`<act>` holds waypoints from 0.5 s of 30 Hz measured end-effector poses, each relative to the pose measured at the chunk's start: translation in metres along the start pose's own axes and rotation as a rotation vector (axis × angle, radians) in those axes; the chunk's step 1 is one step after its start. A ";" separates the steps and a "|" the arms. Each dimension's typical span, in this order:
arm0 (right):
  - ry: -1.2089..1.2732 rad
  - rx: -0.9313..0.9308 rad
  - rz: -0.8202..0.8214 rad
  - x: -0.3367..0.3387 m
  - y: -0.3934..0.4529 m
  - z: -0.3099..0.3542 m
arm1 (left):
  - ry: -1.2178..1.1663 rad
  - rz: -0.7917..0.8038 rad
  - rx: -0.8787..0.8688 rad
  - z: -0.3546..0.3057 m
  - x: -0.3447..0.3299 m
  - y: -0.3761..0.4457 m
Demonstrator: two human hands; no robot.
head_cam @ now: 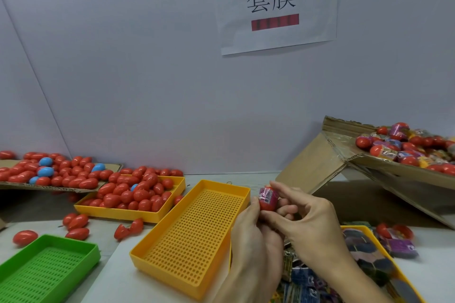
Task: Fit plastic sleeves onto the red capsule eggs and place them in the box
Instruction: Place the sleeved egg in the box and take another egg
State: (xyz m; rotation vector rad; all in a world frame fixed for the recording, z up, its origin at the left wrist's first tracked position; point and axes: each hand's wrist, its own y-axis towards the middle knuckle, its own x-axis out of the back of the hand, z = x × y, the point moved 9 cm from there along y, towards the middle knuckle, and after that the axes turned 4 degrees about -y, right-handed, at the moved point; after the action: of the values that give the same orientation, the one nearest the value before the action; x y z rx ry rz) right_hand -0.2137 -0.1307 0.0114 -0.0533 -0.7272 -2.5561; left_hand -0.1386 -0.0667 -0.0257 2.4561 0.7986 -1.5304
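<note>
Red capsule egg (268,200) sits right of frame centre, held above the table between both hands. A pink printed plastic sleeve (269,195) wraps its upper part; the lower red end is bare, so the sleeve looks only partly seated.

Left hand (254,231) comes up from below, fingers curled round the egg's lower left side. Probable reason: it steadies the egg so the sleeve can be worked down. Right hand (309,219) reaches in from the right; thumb and fingertips pinch the egg and sleeve at top and right side. Both hands grip the same egg.

Just left of the hands: an orange perforated tray (192,236), nothing lying in it. Below the hands, lower right of frame: another orange tray (394,270) holding flat printed sleeves (302,278), close under the right hand, presumably for short reaches.

Left of centre: a third orange tray (128,214) heaped with bare red eggs (138,194), a blue one among them. More eggs lie on a cardboard sheet (61,188) at the far left, and a few are loose on the table. Green tray (49,268) at lower left.

Upper right: a tilted cardboard box (320,162) holds sleeved eggs (406,147); the slope towards the person likely eases dropping finished ones in.

Judgement: the sleeve still needs seating before the egg goes to the box.
</note>
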 end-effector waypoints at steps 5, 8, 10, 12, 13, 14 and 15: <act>-0.010 -0.032 0.021 -0.005 0.000 -0.004 | 0.032 -0.028 0.058 0.003 0.003 0.002; -0.021 -0.025 0.006 -0.005 -0.002 -0.004 | -0.027 -0.039 0.055 0.003 0.005 0.002; -0.030 -0.025 -0.001 -0.005 -0.002 -0.004 | -0.062 -0.031 0.041 0.003 0.005 0.001; -0.032 -0.032 -0.012 -0.005 -0.002 -0.004 | -0.067 -0.012 0.024 0.002 0.004 0.000; -0.035 -0.033 -0.021 -0.005 -0.002 -0.004 | -0.063 -0.002 0.017 0.002 0.004 0.000; -0.041 -0.031 -0.031 -0.004 -0.003 -0.004 | -0.060 0.008 0.016 0.002 0.003 -0.001; -0.048 -0.026 -0.040 -0.004 -0.003 -0.003 | -0.058 0.017 0.019 0.003 0.002 -0.001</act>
State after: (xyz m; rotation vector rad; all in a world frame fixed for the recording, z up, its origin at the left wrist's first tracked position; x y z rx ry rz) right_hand -0.2116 -0.1280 0.0070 -0.1094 -0.7199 -2.6104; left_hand -0.1405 -0.0660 -0.0288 2.4136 0.7548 -1.6023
